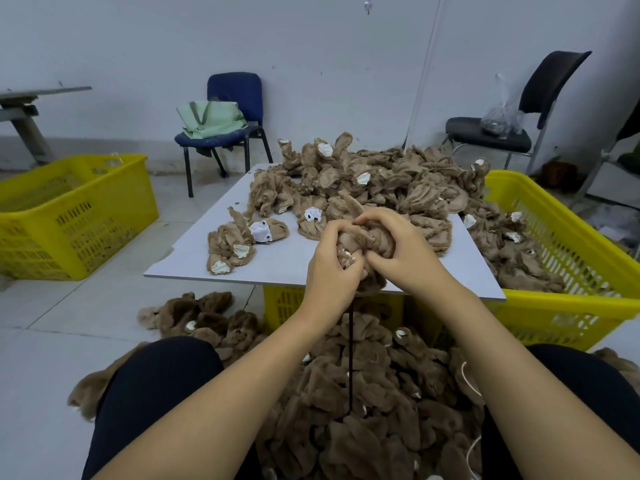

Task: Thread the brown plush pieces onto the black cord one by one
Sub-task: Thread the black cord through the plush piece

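Pale floor tiles and a grey wall frame a white board [194, 261] laid across a yellow crate, and over its near edge the left hand [330, 268] and right hand [403, 252] are together, fingers curled round one brown plush piece [363, 242]. From under the hands the black cord [350, 348] hangs straight down into a heap of threaded pieces [374, 410] between the person's knees. Beyond the hands a pile of loose plush pieces [363, 174] covers the far half of the board and spills right into a yellow basket [588, 271]; another yellow basket [69, 216] stands far left.
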